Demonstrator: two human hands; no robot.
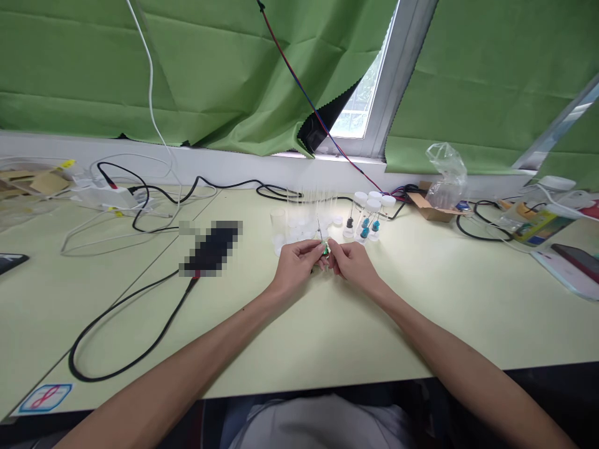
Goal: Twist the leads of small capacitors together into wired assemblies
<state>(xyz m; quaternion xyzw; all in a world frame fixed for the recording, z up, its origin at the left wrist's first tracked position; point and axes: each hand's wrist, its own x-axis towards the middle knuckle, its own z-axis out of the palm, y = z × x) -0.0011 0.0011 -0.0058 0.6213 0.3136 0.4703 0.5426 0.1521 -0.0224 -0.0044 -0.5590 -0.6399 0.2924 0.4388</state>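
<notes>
In front of me, over the middle of the table, my left hand pinches a small shiny green part with a thin dark stem pointing up. My right hand meets it from the right, fingers closed on the same part; its exact kind is too small to make out. Just behind my hands stand several clear open tubes. To their right are several clear tubes with white caps, holding small blue parts and a black part with thin stems.
A blurred black device lies left with a looping black cable. A white power strip and cables run along the wall. At right are a cardboard box with a plastic bag, and a phone.
</notes>
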